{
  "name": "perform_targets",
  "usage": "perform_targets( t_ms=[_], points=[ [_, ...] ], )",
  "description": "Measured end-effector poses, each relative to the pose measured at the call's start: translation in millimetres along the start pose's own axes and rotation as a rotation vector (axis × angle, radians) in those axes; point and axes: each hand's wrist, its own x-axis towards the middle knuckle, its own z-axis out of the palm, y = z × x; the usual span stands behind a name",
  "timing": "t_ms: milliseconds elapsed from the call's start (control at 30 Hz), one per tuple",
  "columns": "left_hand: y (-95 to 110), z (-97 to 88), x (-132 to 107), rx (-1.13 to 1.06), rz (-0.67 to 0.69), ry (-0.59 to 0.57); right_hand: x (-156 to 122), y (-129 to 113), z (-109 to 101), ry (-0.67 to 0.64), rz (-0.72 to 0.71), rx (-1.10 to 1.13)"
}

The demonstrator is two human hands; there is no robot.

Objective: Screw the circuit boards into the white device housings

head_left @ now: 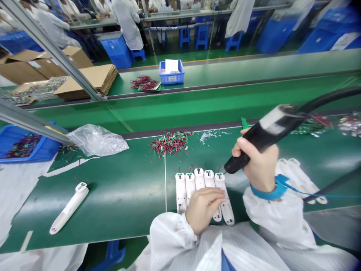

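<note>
In my right hand (261,162) is a black electric screwdriver (262,137), gripped around its body, with a cable running off to the upper right. Its tip points down at the top end of the rightmost long white plastic housing (227,207) in a row of several. Small green circuit boards with dark red wires sit in the top ends of these housings. My left hand (204,207) lies across the lower part of the row, fingers stretched out over the housings. A blue wrist strap (269,192) circles my right wrist.
Beyond the row lie a pile of wired circuit boards (172,143) and scattered tiny parts (210,135). A single white housing (69,209) rests at left, near a plastic bag (97,140) and a blue bin (42,150). More housings (303,184) lie right. Co-workers sit across the line.
</note>
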Motion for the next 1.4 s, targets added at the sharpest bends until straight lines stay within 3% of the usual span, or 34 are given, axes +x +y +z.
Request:
perform_targets(
  t_ms=[100, 267, 733, 833, 900, 1033, 1133, 1400],
  points=[
    [-12, 8.3, 1, 0.221, 0.211, -0.156, 3, 17, -5, 0.018, 0.022, -0.080],
    [-23, 15.3, 2, 0.435, 0.219, -0.312, 5, 26, -6, -0.001, 0.035, -0.088],
    [-25, 19.1, 2, 0.301, 0.145, -0.276, 7, 32, -1, -0.024, 0.068, -0.094],
    [-22, 17.8, 2, 0.235, 0.125, -0.240, 9, 28, -2, -0.040, 0.072, -0.060],
    [-18, 15.8, 3, 0.148, 0.059, -0.146, 8, 19, -2, -0.052, 0.060, -0.012],
    [-6, 9.0, 8, -0.035, -0.237, 0.109, 2, -10, 2, -0.127, 0.060, 0.199],
    [2, 3.5, 12, -0.123, -0.398, 0.176, -6, -28, 7, -0.213, 0.123, 0.341],
    [13, -4.6, 11, -0.199, -0.373, 0.170, -15, -28, 12, -0.233, 0.200, 0.344]
  ],
)
